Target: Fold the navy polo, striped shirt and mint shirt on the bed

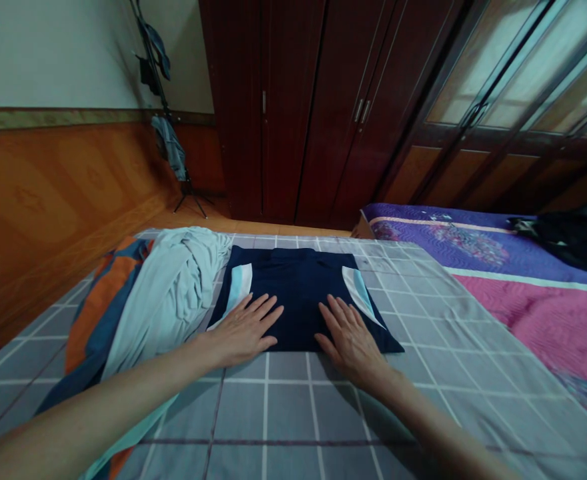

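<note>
A folded dark navy garment lies flat on the grey checked bedsheet, with a white and light-blue panel on each side. Its exact kind I cannot make out. My left hand rests palm down on the garment's near left part, fingers spread. On the near right part lies my right hand, also palm down with the fingers stretched out. Neither hand grips anything.
Left of the garment lie a rumpled pale cloth and an orange and blue cloth. A second bed with a purple and pink cover stands at the right. Beyond are a dark red wardrobe and a coat stand.
</note>
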Motion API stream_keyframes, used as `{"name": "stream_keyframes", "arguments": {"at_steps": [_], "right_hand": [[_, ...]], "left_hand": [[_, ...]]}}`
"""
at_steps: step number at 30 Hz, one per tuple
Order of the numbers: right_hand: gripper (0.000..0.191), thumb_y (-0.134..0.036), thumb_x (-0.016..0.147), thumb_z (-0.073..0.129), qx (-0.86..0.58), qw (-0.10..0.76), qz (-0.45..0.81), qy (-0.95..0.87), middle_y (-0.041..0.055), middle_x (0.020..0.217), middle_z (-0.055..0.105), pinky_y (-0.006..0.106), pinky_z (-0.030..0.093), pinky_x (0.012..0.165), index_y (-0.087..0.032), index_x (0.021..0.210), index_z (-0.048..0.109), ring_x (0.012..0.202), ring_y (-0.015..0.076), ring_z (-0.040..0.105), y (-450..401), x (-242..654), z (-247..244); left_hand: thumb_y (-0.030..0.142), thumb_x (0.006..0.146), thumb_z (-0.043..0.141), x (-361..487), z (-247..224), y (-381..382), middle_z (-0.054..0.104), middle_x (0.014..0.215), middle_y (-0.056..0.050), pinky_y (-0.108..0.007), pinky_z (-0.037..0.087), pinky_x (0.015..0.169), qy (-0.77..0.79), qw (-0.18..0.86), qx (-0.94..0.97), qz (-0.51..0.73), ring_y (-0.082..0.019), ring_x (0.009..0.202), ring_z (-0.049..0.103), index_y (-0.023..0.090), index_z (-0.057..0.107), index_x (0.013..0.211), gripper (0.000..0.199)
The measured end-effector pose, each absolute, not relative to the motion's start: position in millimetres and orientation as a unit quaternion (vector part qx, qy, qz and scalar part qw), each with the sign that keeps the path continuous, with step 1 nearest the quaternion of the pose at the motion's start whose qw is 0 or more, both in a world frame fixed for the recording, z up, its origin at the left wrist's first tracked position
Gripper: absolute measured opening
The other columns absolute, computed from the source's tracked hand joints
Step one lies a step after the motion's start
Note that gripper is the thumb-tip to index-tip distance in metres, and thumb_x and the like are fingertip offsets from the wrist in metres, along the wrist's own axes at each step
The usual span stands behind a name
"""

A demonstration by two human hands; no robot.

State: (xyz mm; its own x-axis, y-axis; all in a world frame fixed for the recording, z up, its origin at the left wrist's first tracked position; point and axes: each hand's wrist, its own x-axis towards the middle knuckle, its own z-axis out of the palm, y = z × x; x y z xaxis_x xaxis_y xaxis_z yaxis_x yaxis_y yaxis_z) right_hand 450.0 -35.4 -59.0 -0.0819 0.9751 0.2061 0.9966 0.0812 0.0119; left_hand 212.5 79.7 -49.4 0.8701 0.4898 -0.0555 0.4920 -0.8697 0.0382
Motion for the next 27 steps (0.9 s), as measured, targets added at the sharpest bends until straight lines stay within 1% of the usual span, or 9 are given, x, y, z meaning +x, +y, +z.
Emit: {"name": "stream_keyframes", "arguments": {"at_steps": [2,5,12,15,17,21,24,26,27], "right_hand": [[0.053,-0.036,0.091,0.048,-0.643,0.084,-0.042,-0.76,0.0163,0.148,0.032,0.049,0.027,0.11,-0.013,0.139,0.043,0.137,0.0311,0.027,-29.3,422.5,-55.3],[0.057,-0.039,0.09,0.049,-0.609,0.089,0.01,-0.788,0.0138,0.149,0.03,0.049,0.024,0.112,-0.014,0.14,0.04,0.139,0.0304,0.022,-28.9,403.2,-55.8],[0.064,-0.036,0.089,0.051,-0.603,0.04,0.081,-0.793,0.011,0.153,0.018,0.053,0.017,0.113,-0.018,0.146,0.029,0.141,0.0285,0.012,-62.6,410.9,-52.5],[0.07,-0.038,0.088,0.053,-0.553,0.049,0.14,-0.82,0.0071,0.154,0.016,0.05,0.013,0.115,-0.021,0.148,0.021,0.142,0.0249,0.01,-70.6,393.1,-48.6],[0.071,-0.04,0.089,0.051,-0.542,0.068,0.164,-0.821,0.0071,0.154,0.016,0.049,0.011,0.116,-0.02,0.149,0.018,0.142,0.0236,0.01,-72.1,382.1,-47.2],[0.065,-0.044,0.09,0.048,-0.541,0.087,0.183,-0.816,0.0105,0.153,0.019,0.048,0.01,0.116,-0.017,0.146,0.028,0.142,0.0252,0.011,-70.9,377.9,-43.1],[0.057,-0.041,0.091,0.048,-0.534,0.088,0.176,-0.822,0.0131,0.15,0.029,0.046,0.011,0.116,-0.014,0.14,0.038,0.14,0.0244,0.019,-69.8,381.3,-37.7],[0.054,-0.04,0.091,0.047,-0.529,0.086,0.167,-0.827,0.0137,0.148,0.033,0.044,0.012,0.116,-0.013,0.138,0.041,0.139,0.0231,0.023,-70.6,382.8,-36.0],[0.055,-0.041,0.092,0.046,-0.526,0.085,0.163,-0.83,0.014,0.148,0.032,0.044,0.013,0.116,-0.013,0.139,0.04,0.139,0.023,0.023,-72.0,383.8,-36.3]], "left_hand": [[0.046,0.092,0.045,211.0,-57.3,78.7,0.021,0.154,-0.009,-0.047,0.014,0.113,0.253,0.028,0.967,-0.006,-0.026,0.142,0.017,0.023,0.026,0.146,0.062],[0.049,0.091,0.044,209.0,-64.5,79.5,0.02,0.154,-0.008,-0.048,0.012,0.114,0.253,0.028,0.967,0.027,-0.025,0.142,0.015,0.024,0.024,0.147,0.064],[0.052,0.09,0.045,206.1,-65.4,81.4,0.022,0.154,-0.01,-0.049,0.013,0.114,0.241,0.038,0.968,0.055,-0.026,0.142,0.016,0.024,0.024,0.147,0.066],[0.051,0.091,0.044,205.6,-67.0,82.2,0.023,0.153,-0.01,-0.05,0.015,0.114,0.231,0.033,0.97,0.067,-0.026,0.142,0.017,0.023,0.024,0.147,0.066],[0.048,0.091,0.046,205.4,-67.4,82.0,0.023,0.153,-0.01,-0.05,0.017,0.114,0.223,0.029,0.971,0.076,-0.027,0.141,0.017,0.021,0.022,0.147,0.067],[0.037,0.09,0.052,206.4,-64.0,79.4,0.027,0.152,-0.01,-0.048,0.023,0.113,0.187,0.022,0.975,0.119,-0.025,0.14,0.021,0.02,0.02,0.147,0.068],[0.029,0.091,0.051,208.3,-61.3,76.3,0.033,0.149,-0.009,-0.047,0.023,0.114,0.146,0.022,0.977,0.153,-0.024,0.139,0.024,0.02,0.024,0.146,0.062],[0.024,0.091,0.049,209.1,-62.7,74.4,0.036,0.148,-0.009,-0.046,0.025,0.114,0.129,0.023,0.979,0.157,-0.024,0.139,0.027,0.02,0.026,0.145,0.059],[0.023,0.092,0.048,209.2,-64.5,73.8,0.036,0.148,-0.009,-0.046,0.026,0.113,0.128,0.023,0.98,0.153,-0.023,0.138,0.028,0.02,0.026,0.145,0.058]]}}
